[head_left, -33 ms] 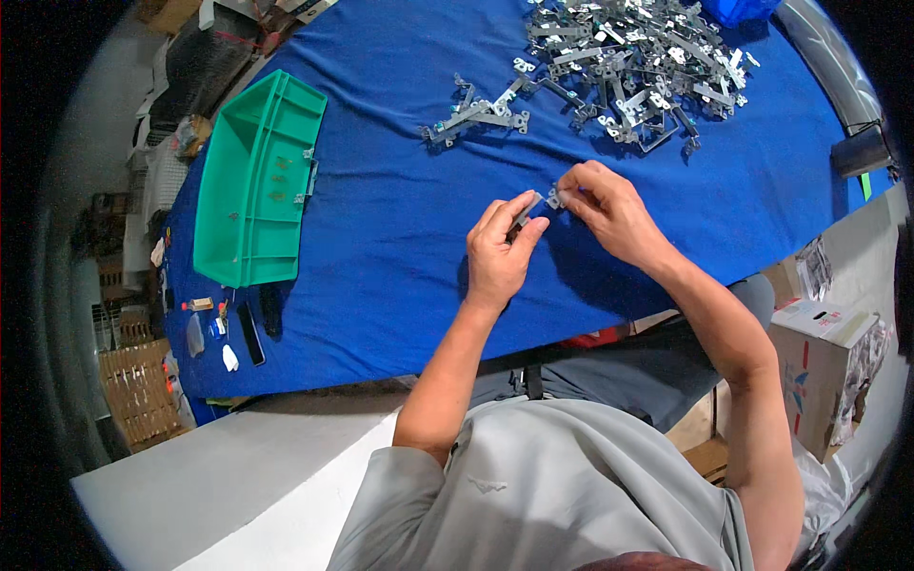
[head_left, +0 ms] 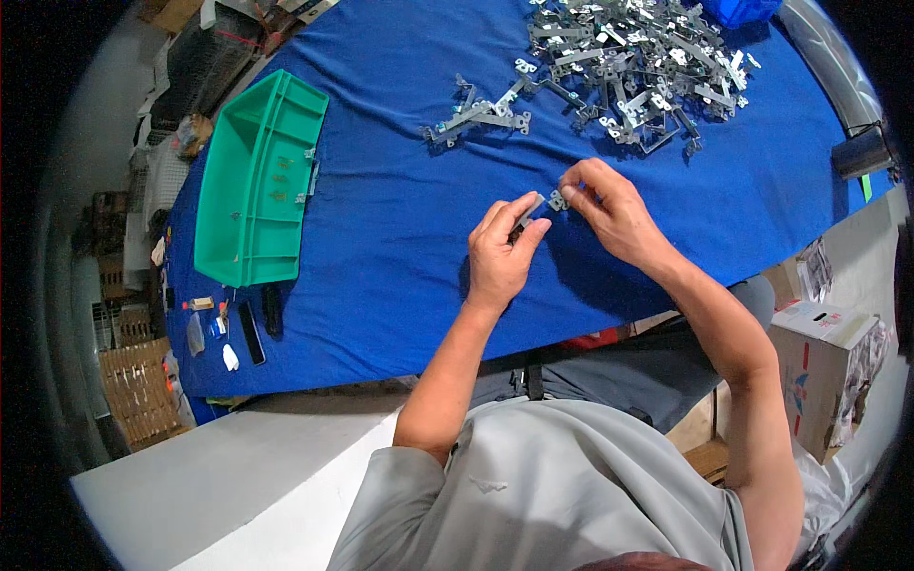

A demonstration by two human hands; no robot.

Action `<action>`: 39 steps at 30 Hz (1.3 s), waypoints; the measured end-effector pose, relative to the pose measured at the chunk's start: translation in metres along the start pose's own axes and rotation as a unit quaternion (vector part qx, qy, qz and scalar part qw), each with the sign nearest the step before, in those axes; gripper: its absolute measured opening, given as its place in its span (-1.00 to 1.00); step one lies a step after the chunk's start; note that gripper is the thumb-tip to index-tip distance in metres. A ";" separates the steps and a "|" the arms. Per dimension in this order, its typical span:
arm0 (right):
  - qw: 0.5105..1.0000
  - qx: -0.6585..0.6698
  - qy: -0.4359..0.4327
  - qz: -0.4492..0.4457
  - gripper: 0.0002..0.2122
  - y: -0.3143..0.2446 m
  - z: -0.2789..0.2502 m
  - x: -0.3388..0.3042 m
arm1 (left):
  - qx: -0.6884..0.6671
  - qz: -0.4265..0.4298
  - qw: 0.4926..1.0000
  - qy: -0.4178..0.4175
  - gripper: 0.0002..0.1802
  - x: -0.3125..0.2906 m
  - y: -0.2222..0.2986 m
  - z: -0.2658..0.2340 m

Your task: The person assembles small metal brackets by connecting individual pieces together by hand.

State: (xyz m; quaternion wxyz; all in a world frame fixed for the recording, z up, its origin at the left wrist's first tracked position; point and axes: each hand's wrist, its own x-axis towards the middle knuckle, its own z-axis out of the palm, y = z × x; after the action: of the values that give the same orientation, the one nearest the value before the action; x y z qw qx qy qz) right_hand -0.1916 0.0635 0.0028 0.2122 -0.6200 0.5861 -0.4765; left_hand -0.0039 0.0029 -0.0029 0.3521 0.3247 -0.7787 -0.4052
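Note:
My left hand (head_left: 497, 255) pinches a grey metal bracket (head_left: 530, 208) between its thumb and fingers, just above the blue cloth. The fingers hide part of the bracket. Close by on the right, my right hand (head_left: 614, 211) grips a small shiny plate with holes (head_left: 558, 200) at its fingertips. Whether this plate is joined to the bracket I cannot tell. Beyond my hands, a few similar brackets (head_left: 481, 114) lie in a small group. A large heap of metal brackets (head_left: 638, 71) spreads to the right of that group.
On the left stands a green plastic bin (head_left: 217, 190), with small metal pieces along its right side. A phone (head_left: 250, 333) and small items lie near the left edge of the blue cloth (head_left: 381, 276). A blue container (head_left: 743, 9) stands far right; a carton (head_left: 819, 371) sits beside the table.
Slightly more of the holed plate shows at my right fingertips. Both hands have barely moved and keep their grip.

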 end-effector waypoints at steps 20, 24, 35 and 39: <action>0.971 0.112 -0.107 0.180 -0.83 -0.010 -0.003 -0.001 | -0.049 -0.056 0.996 0.049 -0.66 -0.002 -0.010 0.000; 0.962 0.173 -0.078 0.197 -0.84 -0.012 0.000 0.000 | -0.013 -0.027 0.999 0.035 -0.66 0.000 -0.005 -0.002; 0.992 0.075 0.057 0.084 -0.85 -0.013 -0.006 0.006 | -0.020 -0.003 0.999 0.034 -0.66 0.000 -0.003 -0.002; 0.951 0.178 -0.105 0.228 -0.83 -0.004 -0.007 0.004 | -0.085 -0.057 0.993 0.063 -0.66 -0.003 -0.008 -0.001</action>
State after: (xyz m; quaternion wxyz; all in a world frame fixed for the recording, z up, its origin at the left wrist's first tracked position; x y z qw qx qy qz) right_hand -0.1964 0.0628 0.0104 0.4827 -0.4690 0.5914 -0.4442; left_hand 0.0002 0.0011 -0.0098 0.4032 0.3621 -0.6981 -0.4679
